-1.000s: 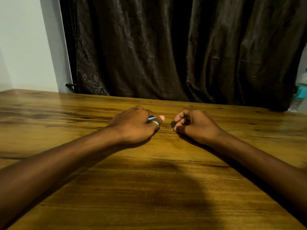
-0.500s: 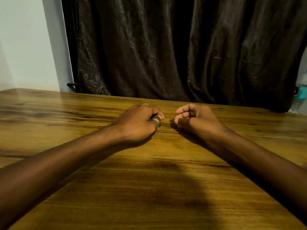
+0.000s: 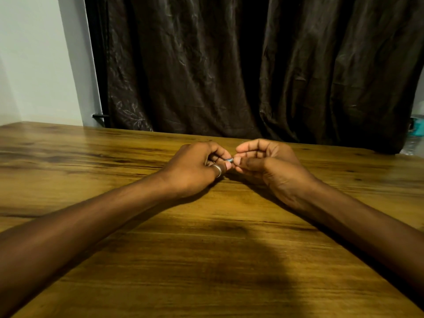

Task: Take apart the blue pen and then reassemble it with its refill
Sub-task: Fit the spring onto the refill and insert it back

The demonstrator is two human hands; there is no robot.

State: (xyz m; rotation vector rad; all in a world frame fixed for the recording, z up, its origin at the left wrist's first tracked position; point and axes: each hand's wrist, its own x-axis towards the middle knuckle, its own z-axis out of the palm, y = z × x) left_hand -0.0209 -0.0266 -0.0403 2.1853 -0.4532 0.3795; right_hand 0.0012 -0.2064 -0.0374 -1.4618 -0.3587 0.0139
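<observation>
I have the blue pen (image 3: 229, 160) low over the tabletop (image 3: 206, 260), left hand (image 3: 195, 168) fingers curled tight around it, right hand (image 3: 259, 161) fingertips pinching its exposed end; I'd twist gently, staying low so small parts don't drop.

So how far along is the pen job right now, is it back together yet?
Nothing looks finished. In hand: the left hand grips the blue pen, only a short blue-and-silver tip showing, and the right hand pinches at that tip. No loose parts lie on the brown wooden table, so I can't tell if it's coming apart or going together.
</observation>
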